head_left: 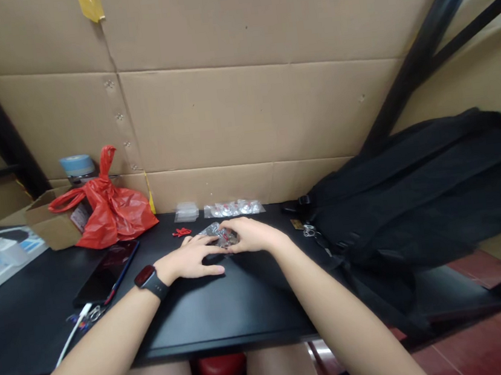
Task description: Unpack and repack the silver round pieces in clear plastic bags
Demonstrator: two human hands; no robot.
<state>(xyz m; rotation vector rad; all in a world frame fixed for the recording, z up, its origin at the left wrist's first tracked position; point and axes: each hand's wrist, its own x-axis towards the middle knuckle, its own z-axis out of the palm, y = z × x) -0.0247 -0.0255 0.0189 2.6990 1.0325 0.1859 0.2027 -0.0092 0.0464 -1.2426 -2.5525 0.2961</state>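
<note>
A small clear plastic bag [210,231] lies at the middle of the black table, with something reddish and brownish at its right end that is too small to name. My right hand [253,236] curves over that end, thumb and fingers closing on the bag. My left hand [194,257], a dark watch on its wrist, rests flat with fingers stretched and thumb apart, fingertips at the bag's left side. Behind the hands are a strip of clear packets [233,208] with round silvery pieces and a stack of clear sleeves [186,212]. Red bits [182,232] lie beyond my left hand.
On the left are a phone [105,272] with a white cable, a red plastic bag [116,210], a cardboard box [53,221] and a white power strip [7,257]. A black backpack [415,191] covers the right side. A cardboard wall [241,115] stands behind the table.
</note>
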